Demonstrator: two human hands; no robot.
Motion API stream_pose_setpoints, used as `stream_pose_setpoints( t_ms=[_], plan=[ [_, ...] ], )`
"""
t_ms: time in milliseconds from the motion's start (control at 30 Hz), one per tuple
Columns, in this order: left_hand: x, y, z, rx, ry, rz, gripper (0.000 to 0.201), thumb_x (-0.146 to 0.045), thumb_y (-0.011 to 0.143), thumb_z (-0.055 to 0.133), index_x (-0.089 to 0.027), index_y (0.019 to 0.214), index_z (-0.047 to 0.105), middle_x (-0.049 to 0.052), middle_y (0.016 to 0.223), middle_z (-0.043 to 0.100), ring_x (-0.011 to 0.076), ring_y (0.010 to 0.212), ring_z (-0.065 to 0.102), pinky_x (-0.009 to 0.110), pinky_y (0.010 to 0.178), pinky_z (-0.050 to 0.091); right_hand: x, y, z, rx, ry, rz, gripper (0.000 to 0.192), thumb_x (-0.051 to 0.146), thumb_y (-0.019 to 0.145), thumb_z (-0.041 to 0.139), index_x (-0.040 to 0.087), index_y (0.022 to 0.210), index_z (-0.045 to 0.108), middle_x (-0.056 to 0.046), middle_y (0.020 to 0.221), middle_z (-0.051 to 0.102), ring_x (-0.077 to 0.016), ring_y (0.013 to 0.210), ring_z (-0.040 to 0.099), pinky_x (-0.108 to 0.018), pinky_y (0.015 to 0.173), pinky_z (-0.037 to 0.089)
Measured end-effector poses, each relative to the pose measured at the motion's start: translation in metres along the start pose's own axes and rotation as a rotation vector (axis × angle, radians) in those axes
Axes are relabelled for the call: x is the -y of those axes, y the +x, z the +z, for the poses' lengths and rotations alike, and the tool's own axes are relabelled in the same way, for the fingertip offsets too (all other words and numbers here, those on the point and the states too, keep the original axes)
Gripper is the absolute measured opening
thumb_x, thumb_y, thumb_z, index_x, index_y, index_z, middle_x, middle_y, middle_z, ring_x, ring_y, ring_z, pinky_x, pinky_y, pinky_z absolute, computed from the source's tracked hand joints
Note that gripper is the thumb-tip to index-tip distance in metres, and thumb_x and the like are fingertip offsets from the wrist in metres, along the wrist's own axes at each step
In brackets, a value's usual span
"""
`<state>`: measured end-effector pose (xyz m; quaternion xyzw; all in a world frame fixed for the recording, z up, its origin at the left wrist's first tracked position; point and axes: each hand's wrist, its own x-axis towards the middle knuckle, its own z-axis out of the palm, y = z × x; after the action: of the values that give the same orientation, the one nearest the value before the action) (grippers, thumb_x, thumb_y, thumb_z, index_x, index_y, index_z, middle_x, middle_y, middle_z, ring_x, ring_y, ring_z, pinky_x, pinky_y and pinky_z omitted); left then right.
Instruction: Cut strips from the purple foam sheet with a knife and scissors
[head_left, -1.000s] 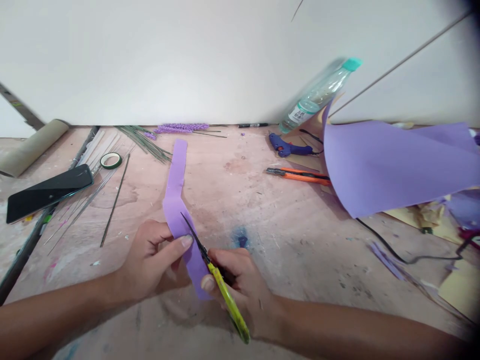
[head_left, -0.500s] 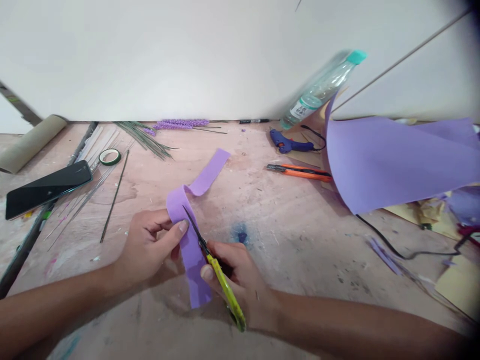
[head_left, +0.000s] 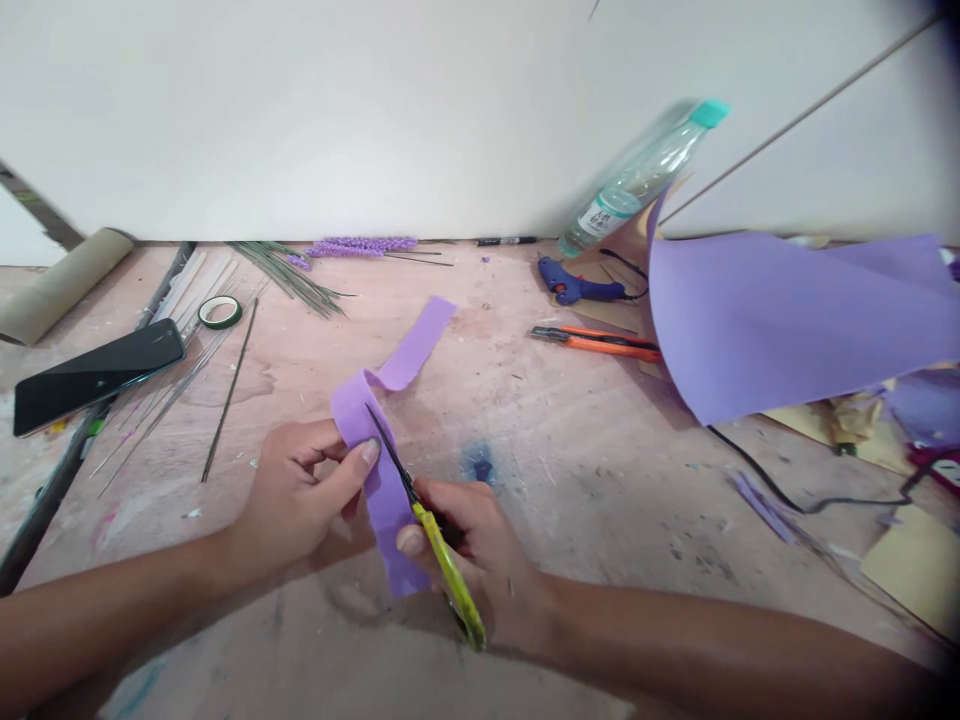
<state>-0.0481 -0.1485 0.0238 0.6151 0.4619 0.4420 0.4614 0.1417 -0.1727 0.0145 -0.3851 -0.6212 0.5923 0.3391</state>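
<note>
2 hands [head_left: 292, 495] [head_left: 491, 560], 1 pair of scissors [head_left: 444, 560], 1 phone [head_left: 97, 375], 1 bottle [head_left: 641, 185].

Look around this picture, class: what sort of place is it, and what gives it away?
Most likely a craft workspace: a blue hot-glue gun and an orange utility knife lie on a stained work surface, and yellow-handled scissors are in use.

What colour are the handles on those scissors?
The scissor handles are bright, slightly greenish yellow, showing best in the head view.
</note>
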Motion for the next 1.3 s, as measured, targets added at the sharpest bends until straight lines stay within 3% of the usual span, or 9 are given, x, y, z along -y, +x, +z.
stream_pose_setpoints(
  t_ms=[433,667,867,1000,1300],
  plan=[
    [0.000,-0.004,0.003,-0.028,0.102,0.029,0.041,-0.025,0.093,0.059,-0.016,0.054,0.055,-0.004,0.044,0.054,0.0065,0.041,0.047,0.016,0.042,0.037,0.001,0.000,0.000,0.002,0.005,-0.019,0.047,0.059,0.091,0.063,0.020,0.069,0.048,0.005,0.060,0.036,-0.0090,0.053,0.031,-0.024,0.047,0.024],
    [0.000,-0.007,0.003,0.023,-0.015,0.018,0.037,-0.023,0.094,0.060,-0.016,0.058,0.058,-0.005,0.046,0.054,0.0059,0.040,0.047,0.014,0.040,0.035,0.000,0.003,-0.001,0.031,0.087,-0.081,0.042,0.047,0.089,0.069,0.020,0.066,0.046,0.005,0.061,0.039,-0.0082,0.053,0.032,-0.022,0.047,0.030],
    [0.005,-0.009,0.004,0.036,-0.058,0.025,0.041,-0.025,0.095,0.060,-0.015,0.056,0.057,-0.004,0.045,0.053,0.0053,0.042,0.046,0.014,0.042,0.034,-0.001,0.001,-0.001,0.010,0.081,-0.118,0.040,0.042,0.089,0.071,0.018,0.065,0.048,0.006,0.060,0.039,-0.0071,0.051,0.031,-0.022,0.045,0.025],
    [0.009,-0.008,0.004,0.064,-0.094,0.003,0.039,-0.026,0.096,0.061,-0.015,0.058,0.059,-0.004,0.045,0.054,0.0056,0.041,0.046,0.015,0.041,0.034,-0.004,0.001,-0.002,0.037,0.085,-0.123,0.038,0.041,0.090,0.070,0.019,0.068,0.048,0.006,0.061,0.035,-0.0075,0.053,0.033,-0.021,0.048,0.029],
    [0.007,-0.009,0.006,0.074,-0.240,-0.048,0.043,-0.033,0.094,0.063,-0.016,0.056,0.057,-0.003,0.047,0.051,0.0079,0.043,0.044,0.018,0.042,0.036,-0.001,-0.001,0.001,-0.006,-0.001,-0.114,0.052,0.057,0.091,0.066,0.020,0.064,0.041,0.007,0.058,0.031,-0.0068,0.050,0.027,-0.023,0.044,0.021]
  ],
)
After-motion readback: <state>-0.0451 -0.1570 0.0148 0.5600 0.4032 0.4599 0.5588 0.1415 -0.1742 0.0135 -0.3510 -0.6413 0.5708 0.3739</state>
